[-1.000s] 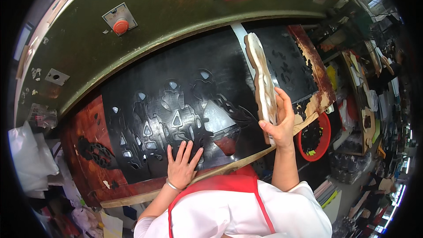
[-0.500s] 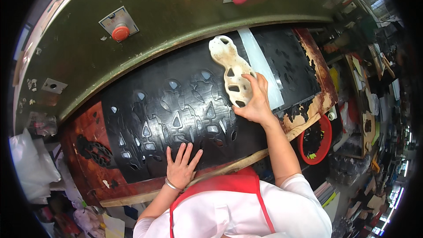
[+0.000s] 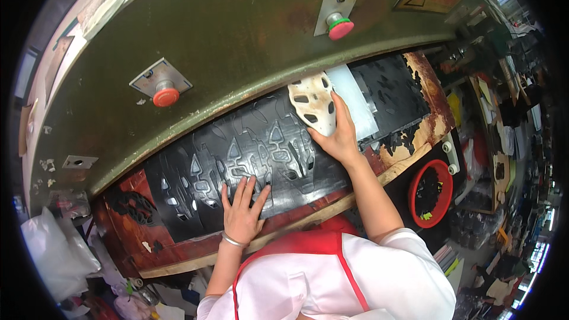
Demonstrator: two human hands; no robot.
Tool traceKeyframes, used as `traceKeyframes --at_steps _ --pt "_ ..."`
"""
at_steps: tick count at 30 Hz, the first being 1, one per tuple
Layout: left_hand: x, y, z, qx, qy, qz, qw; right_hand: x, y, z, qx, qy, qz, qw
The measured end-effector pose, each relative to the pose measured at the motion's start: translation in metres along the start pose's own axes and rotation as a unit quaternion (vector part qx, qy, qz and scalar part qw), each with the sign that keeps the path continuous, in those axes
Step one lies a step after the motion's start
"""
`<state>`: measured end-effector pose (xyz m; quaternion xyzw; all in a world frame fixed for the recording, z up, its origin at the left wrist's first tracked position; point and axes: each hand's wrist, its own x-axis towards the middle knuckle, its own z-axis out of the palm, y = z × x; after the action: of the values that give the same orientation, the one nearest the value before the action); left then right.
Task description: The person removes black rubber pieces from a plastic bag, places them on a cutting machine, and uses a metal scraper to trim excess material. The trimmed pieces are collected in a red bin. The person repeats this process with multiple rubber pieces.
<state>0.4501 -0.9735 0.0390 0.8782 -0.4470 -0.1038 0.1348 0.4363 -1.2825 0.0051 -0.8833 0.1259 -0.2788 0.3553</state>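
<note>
My right hand (image 3: 338, 135) grips the near end of a cream-white, sole-shaped cutting die (image 3: 320, 106) pierced with several openings. Fingers run along its right edge and the thumb presses at its lower left. The die's far end is hidden beneath the lip of the green machine. It is over a black sheet (image 3: 323, 175), which bears rows of cut sole outlines and holes. On the near part of that sheet my left hand (image 3: 243, 210) lies flat with fingers spread, holding nothing.
The green machine body (image 3: 237, 35) overhangs the far side, with a red button (image 3: 166, 93) and a pink-red button (image 3: 339, 26). A pale strip (image 3: 349, 104) and another black sheet (image 3: 391, 95) lie to the right. A red basin (image 3: 446, 198) of black scraps stands beyond the wooden edge.
The die and my right hand have moved away from me, so the die's far end is now under the machine's lip. My left hand stays on the sheet. The whole view has shifted.
</note>
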Motion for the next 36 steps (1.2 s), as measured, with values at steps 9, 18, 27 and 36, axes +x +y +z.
traceKeyframes --at_steps 9,18,27,36 --pt "0.012 -0.021 0.028 -0.027 0.202 -0.025 0.979 0.170 -0.034 -0.007 -0.109 0.233 -0.062 0.964" --pt "0.040 -0.054 0.036 -0.022 0.242 -0.008 0.970 0.173 -0.031 0.005 -0.094 0.234 -0.046 0.966" --pt "0.030 -0.064 0.062 -0.032 0.266 -0.025 0.963 -0.011 -0.041 0.031 -0.181 0.114 -0.170 0.962" --pt "0.017 -0.022 0.051 0.045 0.244 -0.057 0.967 -0.076 -0.013 0.067 0.028 -0.044 -0.064 0.997"
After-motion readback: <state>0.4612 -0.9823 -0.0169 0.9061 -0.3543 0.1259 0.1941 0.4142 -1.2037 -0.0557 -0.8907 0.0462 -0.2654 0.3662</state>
